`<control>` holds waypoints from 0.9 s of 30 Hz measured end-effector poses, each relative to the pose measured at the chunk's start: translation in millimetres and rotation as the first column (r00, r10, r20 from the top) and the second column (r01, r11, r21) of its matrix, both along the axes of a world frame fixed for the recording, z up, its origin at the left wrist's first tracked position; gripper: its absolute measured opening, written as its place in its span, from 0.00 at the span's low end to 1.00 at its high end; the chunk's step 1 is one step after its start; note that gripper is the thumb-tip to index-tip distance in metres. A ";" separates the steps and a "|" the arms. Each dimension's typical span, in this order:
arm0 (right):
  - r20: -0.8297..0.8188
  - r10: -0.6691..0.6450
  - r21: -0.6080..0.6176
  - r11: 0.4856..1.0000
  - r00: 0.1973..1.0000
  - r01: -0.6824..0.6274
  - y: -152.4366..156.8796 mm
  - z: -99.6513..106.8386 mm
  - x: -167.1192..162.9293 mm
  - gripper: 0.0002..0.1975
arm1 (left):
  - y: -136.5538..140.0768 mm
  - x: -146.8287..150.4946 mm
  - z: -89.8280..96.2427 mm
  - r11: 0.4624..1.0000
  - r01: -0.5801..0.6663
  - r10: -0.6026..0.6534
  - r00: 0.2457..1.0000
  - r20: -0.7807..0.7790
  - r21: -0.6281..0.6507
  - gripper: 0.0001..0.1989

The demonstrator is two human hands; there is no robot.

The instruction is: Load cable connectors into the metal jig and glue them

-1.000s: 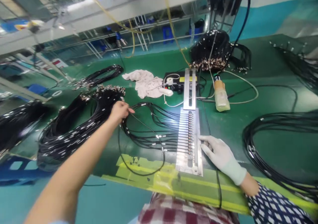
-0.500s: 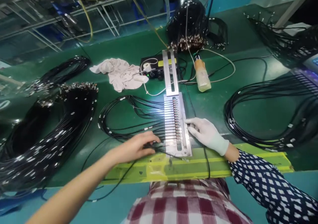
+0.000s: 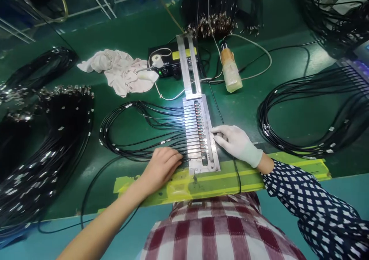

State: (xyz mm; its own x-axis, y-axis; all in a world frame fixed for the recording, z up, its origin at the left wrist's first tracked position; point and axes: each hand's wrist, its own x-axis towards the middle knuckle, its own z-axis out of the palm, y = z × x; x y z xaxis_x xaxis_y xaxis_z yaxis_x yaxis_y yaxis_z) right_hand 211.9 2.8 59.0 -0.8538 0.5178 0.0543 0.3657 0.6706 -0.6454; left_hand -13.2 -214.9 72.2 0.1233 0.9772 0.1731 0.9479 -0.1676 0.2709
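A silver metal fixture (image 3: pixel 213 152) lies on the bench, with a row of black cables set side by side across it and their small metal ends along its slot. My left hand (image 3: pixel 165 163), bare, is closed on a black cable (image 3: pixel 91 183) at the lower left side of the fixture; the cable's end lies across the fixture's lowest part. On the other side, my right hand (image 3: pixel 235 142), in a white glove, has its thumb and forefinger pinched at the fixture's right edge. The cables in the fixture loop back in a coil (image 3: pixel 103 131) to the left.
Piles of black cables (image 3: pixel 66 129) lie on the left, and another coil (image 3: pixel 265 125) on the right. Behind the fixture are a black control box (image 3: pixel 168 72), a white cloth (image 3: pixel 118 73) and a bottle (image 3: pixel 232 75). Yellow tape (image 3: pixel 173 189) runs along the bench's front edge.
My left hand has moved up beside the fixture, and the cable's end, earlier off the lower edge, now lies across the fixture. My right hand stays at the right edge. The view has shifted.
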 end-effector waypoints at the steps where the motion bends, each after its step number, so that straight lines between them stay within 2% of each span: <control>1: 0.002 -0.003 -0.004 1.000 1.000 0.003 0.0 -0.1 0.0 0.13 | 3.9 3.6 -2.3 0.999 0.030 -0.030 1.000 0.004 0.014 0.06; 4: 0.002 -0.005 -0.007 1.000 1.000 0.005 -0.2 -0.2 0.0 0.13 | 10.2 6.4 -4.5 0.997 0.071 -0.073 0.996 0.059 0.039 0.07; 6: -0.006 -0.001 -0.003 1.000 1.000 0.001 -0.4 -0.1 -0.1 0.13 | 10.1 5.0 -4.1 0.994 0.086 -0.091 0.992 0.086 0.061 0.10; 10: -0.036 -0.008 0.013 1.000 0.999 0.008 -0.8 -0.4 -0.1 0.13 | 8.1 4.2 -3.7 0.990 0.116 -0.116 0.993 -0.004 0.085 0.18; 14: -0.056 -0.006 0.023 1.000 0.998 0.007 -0.6 -1.1 0.0 0.13 | 10.3 7.7 -4.9 0.985 0.119 -0.108 0.990 -0.089 0.122 0.17; 23: -0.073 0.020 0.026 0.999 0.997 -0.018 1.1 -2.8 -0.1 0.11 | 13.3 13.1 -1.0 0.968 0.195 -0.175 0.976 -0.131 0.158 0.19; 27: -0.077 0.020 0.019 1.000 0.997 -0.018 1.3 -2.7 -0.3 0.11 | 12.6 12.8 -8.2 0.971 0.178 -0.170 0.983 -0.062 0.161 0.17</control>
State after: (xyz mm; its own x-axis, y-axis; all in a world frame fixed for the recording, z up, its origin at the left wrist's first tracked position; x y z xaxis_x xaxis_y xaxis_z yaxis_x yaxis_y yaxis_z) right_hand 211.6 4.1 56.2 -0.8563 0.5000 0.1294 0.3025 0.6886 -0.6591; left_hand -0.4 -202.3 64.0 0.3010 0.8982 0.3202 0.9113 -0.3699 0.1810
